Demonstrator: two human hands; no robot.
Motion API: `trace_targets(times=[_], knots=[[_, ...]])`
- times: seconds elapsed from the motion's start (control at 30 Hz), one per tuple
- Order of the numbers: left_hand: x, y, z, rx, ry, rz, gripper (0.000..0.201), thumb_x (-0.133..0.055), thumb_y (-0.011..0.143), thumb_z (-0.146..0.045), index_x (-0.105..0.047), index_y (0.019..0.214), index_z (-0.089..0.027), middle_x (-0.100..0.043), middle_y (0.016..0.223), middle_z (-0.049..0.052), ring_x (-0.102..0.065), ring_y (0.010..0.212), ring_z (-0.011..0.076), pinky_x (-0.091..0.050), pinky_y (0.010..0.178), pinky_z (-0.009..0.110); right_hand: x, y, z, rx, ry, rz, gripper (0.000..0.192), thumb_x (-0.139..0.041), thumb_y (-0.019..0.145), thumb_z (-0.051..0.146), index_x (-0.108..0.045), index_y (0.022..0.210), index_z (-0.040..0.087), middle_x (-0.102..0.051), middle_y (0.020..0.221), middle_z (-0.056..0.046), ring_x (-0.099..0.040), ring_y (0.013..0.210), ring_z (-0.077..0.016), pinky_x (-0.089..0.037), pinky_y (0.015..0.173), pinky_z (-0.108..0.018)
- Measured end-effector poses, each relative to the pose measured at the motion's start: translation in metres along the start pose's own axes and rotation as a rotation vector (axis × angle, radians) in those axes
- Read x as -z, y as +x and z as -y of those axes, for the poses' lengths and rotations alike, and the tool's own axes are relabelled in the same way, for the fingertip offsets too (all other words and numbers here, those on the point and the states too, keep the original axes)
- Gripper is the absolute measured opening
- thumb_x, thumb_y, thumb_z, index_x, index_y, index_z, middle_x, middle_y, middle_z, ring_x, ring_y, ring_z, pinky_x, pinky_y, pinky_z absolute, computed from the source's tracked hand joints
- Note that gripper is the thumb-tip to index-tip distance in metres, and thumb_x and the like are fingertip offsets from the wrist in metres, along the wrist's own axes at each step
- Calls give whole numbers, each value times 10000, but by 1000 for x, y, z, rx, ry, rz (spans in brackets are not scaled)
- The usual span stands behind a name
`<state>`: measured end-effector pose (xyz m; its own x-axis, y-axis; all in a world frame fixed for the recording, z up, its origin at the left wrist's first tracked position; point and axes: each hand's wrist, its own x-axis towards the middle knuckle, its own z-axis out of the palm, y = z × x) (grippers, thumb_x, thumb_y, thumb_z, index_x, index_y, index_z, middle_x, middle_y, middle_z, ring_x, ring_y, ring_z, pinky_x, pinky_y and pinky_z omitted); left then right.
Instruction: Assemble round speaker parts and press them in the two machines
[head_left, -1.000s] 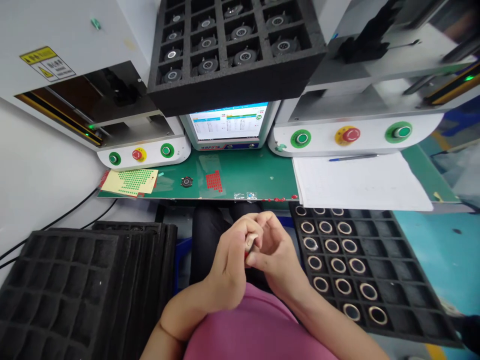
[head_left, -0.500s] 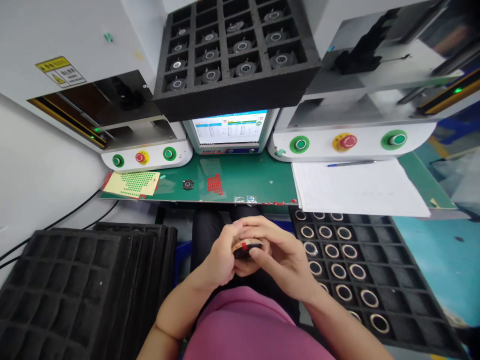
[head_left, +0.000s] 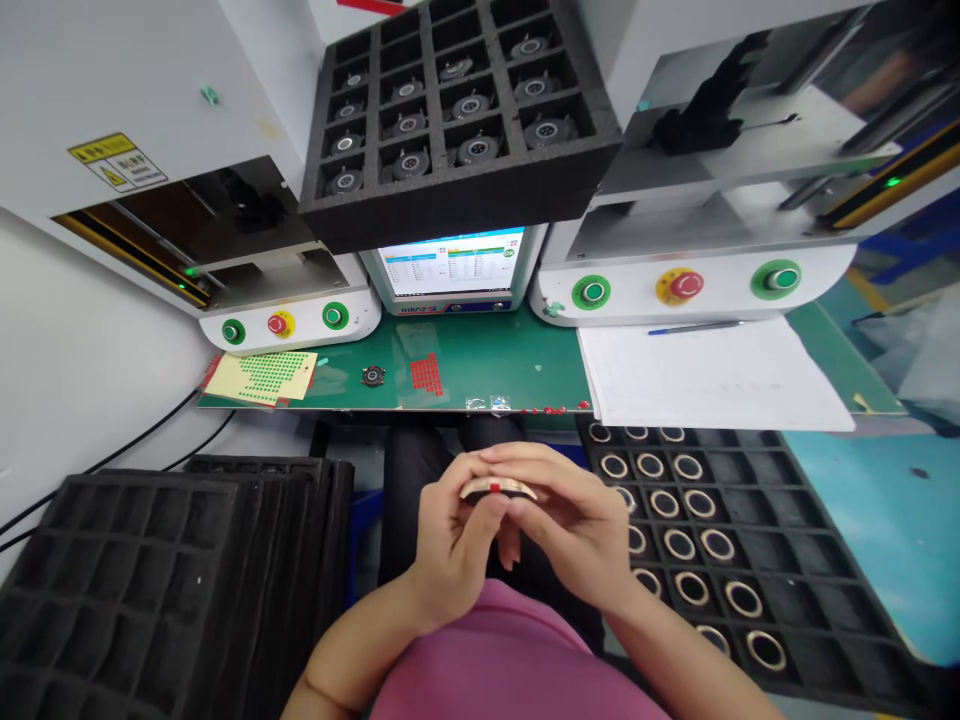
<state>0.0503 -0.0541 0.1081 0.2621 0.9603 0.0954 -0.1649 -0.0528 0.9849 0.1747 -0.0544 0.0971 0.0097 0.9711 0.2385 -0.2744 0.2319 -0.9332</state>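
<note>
Between both hands, above my lap, is a round watch case (head_left: 480, 489) with a gold-coloured rim, a dark face and a small red sticker on its edge. My left hand (head_left: 450, 535) grips it from the left, with the thumb at its near edge. From the right, my right hand (head_left: 574, 525) closes on the same case, its thumb beside the left thumb. The fingers behind and under the case are partly hidden. Ahead on the green bench (head_left: 510, 360) lie a dark round watch part (head_left: 373, 376) and a sheet of red stickers (head_left: 427, 374).
A foam tray (head_left: 450, 195) of dark watch parts sits above the monitor (head_left: 450, 265). At right, a black tray (head_left: 810, 600) holds several gold-rimmed cases. Stacked foam trays (head_left: 112, 570) stand at left. Papers (head_left: 712, 375) with a pen and a green-dot sticker sheet (head_left: 259, 376) lie on the bench.
The watch case has been turned so its red-stickered edge faces me more squarely. My left thumb has come round to its near edge. The view has shifted slightly.
</note>
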Motion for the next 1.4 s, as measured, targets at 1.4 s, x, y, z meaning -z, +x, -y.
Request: trace_targets(times=[1.4], knots=[[6, 15, 5, -506, 853, 172, 211, -309, 995, -198, -493, 1089, -155, -724, 882, 109, -695, 672, 183, -523, 601, 258, -34, -7, -6, -348, 578, -404, 89, -720, 743, 316, -692, 763, 234, -716, 777, -11, -684, 788, -162, -550, 772, -270]])
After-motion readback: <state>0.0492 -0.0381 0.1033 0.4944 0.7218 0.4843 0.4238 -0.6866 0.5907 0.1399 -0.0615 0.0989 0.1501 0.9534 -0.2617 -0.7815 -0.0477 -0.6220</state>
